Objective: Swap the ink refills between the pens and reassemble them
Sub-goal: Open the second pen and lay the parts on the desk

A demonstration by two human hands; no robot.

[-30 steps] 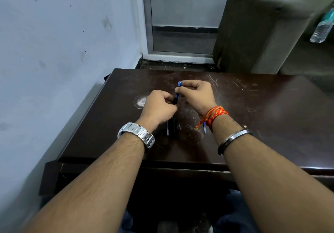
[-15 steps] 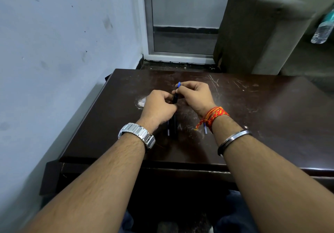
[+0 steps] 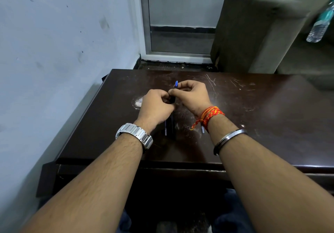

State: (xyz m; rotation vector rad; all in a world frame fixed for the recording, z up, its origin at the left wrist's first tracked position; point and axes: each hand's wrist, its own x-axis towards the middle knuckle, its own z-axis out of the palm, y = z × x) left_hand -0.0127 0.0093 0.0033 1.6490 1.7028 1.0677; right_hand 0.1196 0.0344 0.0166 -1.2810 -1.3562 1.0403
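Note:
Both hands meet over the middle of the dark wooden table [image 3: 262, 117] and grip one pen [image 3: 175, 85]. Its blue end pokes up between my fingers, and a dark barrel section shows between the hands. My left hand [image 3: 156, 106] closes on the lower part. My right hand [image 3: 190, 95] pinches the upper part. Beneath my wrists lie more pen parts: a dark barrel with a thin blue-tipped piece [image 3: 169, 127] beside it, and another thin piece [image 3: 202, 129] half hidden under my right wrist.
A pale wall runs close along the table's left edge. Beyond the far edge are a door frame [image 3: 144, 33] and a grey armchair [image 3: 253, 30]. A water bottle [image 3: 319, 24] lies at the upper right. A white worn patch [image 3: 138, 101] marks the tabletop.
My hands have drawn slightly closer together around the pen, and less of the dark barrel shows between them. The parts on the table have not moved.

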